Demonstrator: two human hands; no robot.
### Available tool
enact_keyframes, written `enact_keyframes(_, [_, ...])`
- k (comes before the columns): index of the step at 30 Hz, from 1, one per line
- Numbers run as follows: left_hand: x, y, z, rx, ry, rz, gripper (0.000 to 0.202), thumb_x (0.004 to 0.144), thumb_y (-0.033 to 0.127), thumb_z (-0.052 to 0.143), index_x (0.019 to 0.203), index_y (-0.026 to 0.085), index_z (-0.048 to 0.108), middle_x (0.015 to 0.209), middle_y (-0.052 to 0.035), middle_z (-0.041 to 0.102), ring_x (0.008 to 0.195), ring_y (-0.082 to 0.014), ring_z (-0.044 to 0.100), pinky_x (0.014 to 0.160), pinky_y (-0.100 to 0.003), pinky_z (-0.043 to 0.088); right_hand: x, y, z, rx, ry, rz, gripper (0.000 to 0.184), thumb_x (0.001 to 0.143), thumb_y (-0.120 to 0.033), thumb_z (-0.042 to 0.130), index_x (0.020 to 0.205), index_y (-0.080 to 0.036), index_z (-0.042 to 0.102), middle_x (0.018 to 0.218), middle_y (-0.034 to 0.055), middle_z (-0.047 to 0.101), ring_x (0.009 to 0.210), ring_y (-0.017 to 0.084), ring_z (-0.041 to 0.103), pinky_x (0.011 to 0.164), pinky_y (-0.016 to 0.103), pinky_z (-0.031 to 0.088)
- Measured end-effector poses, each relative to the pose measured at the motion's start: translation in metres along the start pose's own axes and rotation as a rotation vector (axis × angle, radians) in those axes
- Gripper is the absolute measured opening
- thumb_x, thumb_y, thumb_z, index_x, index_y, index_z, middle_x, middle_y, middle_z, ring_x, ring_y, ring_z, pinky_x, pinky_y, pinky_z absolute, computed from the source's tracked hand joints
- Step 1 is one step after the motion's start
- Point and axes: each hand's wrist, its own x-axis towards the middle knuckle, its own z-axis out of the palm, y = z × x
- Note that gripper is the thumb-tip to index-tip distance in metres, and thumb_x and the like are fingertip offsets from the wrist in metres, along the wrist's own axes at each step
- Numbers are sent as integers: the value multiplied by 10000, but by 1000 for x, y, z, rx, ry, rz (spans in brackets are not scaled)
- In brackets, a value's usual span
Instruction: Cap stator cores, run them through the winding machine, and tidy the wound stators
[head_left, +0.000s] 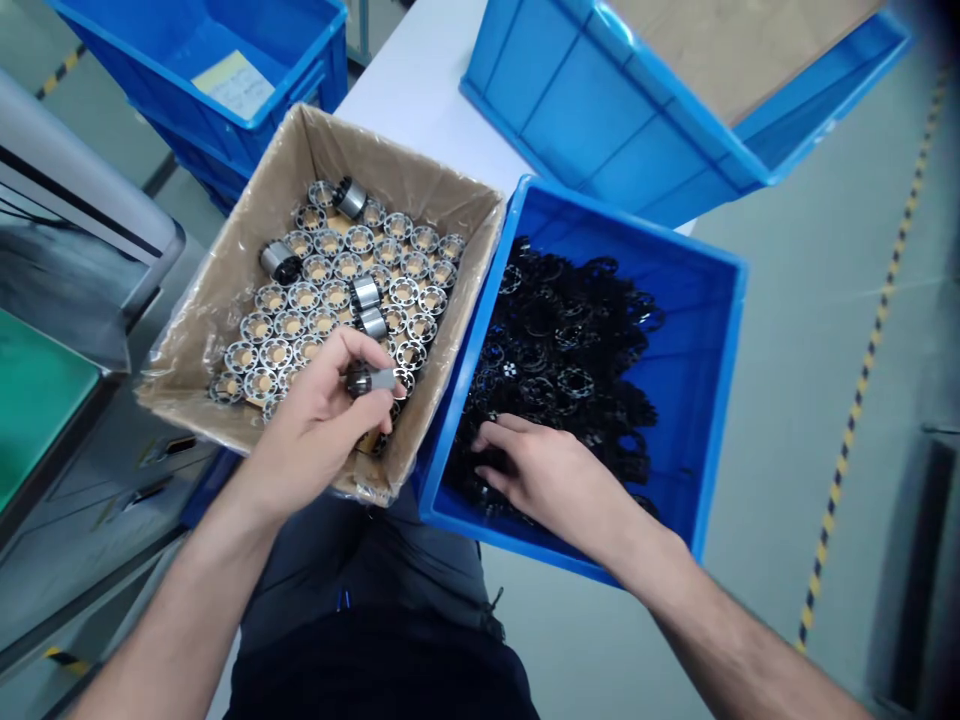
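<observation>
My left hand (324,415) is over the cardboard box, fingers and thumb closed around a silver motor stator core (383,379) with a black end piece. Below it, rows of upright silver stator cores (304,296) line the box. Several cores with black ends lie on their sides on top, one core (365,292) just beyond my fingers. Inside the blue bin, my right hand (544,470) reaches into a heap of black ring-shaped plastic parts (574,340). Its bent fingers and thumb are apart at the near left of the heap, their tips partly hidden among the parts.
The plastic-lined cardboard box (202,300) stands left of the blue bin (724,400). Another blue bin (570,110) holding cardboard sits behind on the white table (420,70). Stacked blue crates (300,80) stand at the far left. A green surface (37,400) lies near left.
</observation>
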Motion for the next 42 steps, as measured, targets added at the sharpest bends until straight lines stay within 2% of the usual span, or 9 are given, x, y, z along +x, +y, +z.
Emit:
enact_keyframes(4, [3,-9,23,-312,-58,-111,360,1154,567,663,1307,241,674,965,-17,732,696,-148,716,583,-244,555,-8,21,-8,208,116,-116,276,1061,-73,674,1250,-218,815,1166,68,827,930,195,832,815,322,636])
enact_keyframes(7, [2,-17,33,-317,-109,-76,534,1177,746,513,1113,235,655,741,15,659,529,-124,569,508,-238,467,-15,24,-17,371,329,-220,271,1079,-155,720,1311,-238,833,1061,49,807,847,170,788,771,307,638])
enact_keyframes(10, [-1,-24,36,-290,-98,-15,564,1201,750,436,1039,245,630,739,23,587,592,-132,514,566,-253,451,-19,2,-22,609,563,-268,325,1034,-202,850,1349,-280,842,1014,18,804,818,149,761,749,271,646])
enact_keyframes(13, [-4,-28,36,-301,-96,10,476,1219,691,456,1146,266,658,817,24,565,662,-149,500,656,-290,473,-11,-33,-23,867,656,-314,397,971,-168,927,1336,-303,850,992,-2,819,791,137,755,729,251,659])
enact_keyframes(16, [-7,-28,35,-268,-46,10,426,1225,655,463,1296,290,671,899,6,602,710,-177,518,682,-327,477,4,-61,-19,1004,626,-330,404,937,-188,967,1315,-282,859,993,10,838,806,157,771,714,266,676])
enact_keyframes(20, [-9,-28,34,-287,2,37,384,1211,611,495,1341,292,663,1068,-29,642,836,-207,561,710,-340,497,19,-72,-14,1054,587,-361,372,947,-162,927,1301,-256,866,1024,23,861,837,159,799,706,257,681])
enact_keyframes(28, [-8,-27,31,-277,-18,35,334,1199,581,515,1336,303,640,1041,-29,636,838,-215,543,705,-336,486,21,-65,-10,1097,633,-338,358,881,-139,992,1201,-285,923,964,4,871,771,147,777,686,257,677])
enact_keyframes(35, [-9,-27,31,-252,-86,-1,355,1219,619,500,1310,307,641,973,-8,601,782,-175,501,674,-298,450,25,-60,-9,1102,629,-444,391,853,-95,1006,1167,-321,950,945,-7,870,812,133,779,689,223,652])
enact_keyframes(42, [-13,-21,27,-161,-131,7,461,1224,669,488,1438,299,660,992,-14,633,727,-141,556,657,-281,505,26,-49,-16,1218,459,-363,305,783,-189,1051,1064,-267,961,848,-4,836,624,115,663,639,274,648])
